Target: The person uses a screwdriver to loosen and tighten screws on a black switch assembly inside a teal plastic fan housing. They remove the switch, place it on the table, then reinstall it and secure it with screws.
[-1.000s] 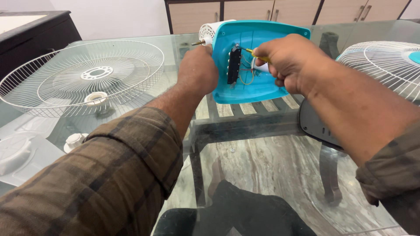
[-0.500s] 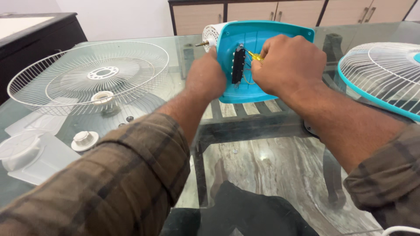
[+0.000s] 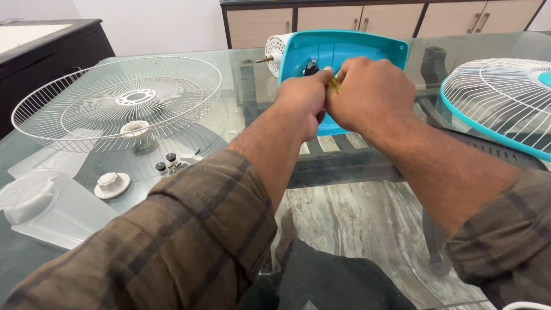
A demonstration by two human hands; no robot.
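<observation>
A teal fan housing (image 3: 367, 49) stands open side toward me on the glass table (image 3: 344, 201), with a white motor and its shaft (image 3: 274, 53) at its left. My left hand (image 3: 301, 100) is curled inside the housing, just under a black switch part (image 3: 311, 68). My right hand (image 3: 370, 95) presses against it, pinching a thin yellow tool (image 3: 334, 85) between the two hands. What the fingertips touch is hidden.
A white wire fan guard (image 3: 120, 103) lies at the left; a teal-rimmed guard (image 3: 505, 103) lies at the right. A white cap (image 3: 112, 185), small knobs (image 3: 166, 163) and a translucent blade piece (image 3: 46, 206) sit near left. Cabinets (image 3: 321, 17) stand behind.
My hands have closed together inside the housing, now covering most of the black part. The right hand shifted left toward the left hand with the yellow tool.
</observation>
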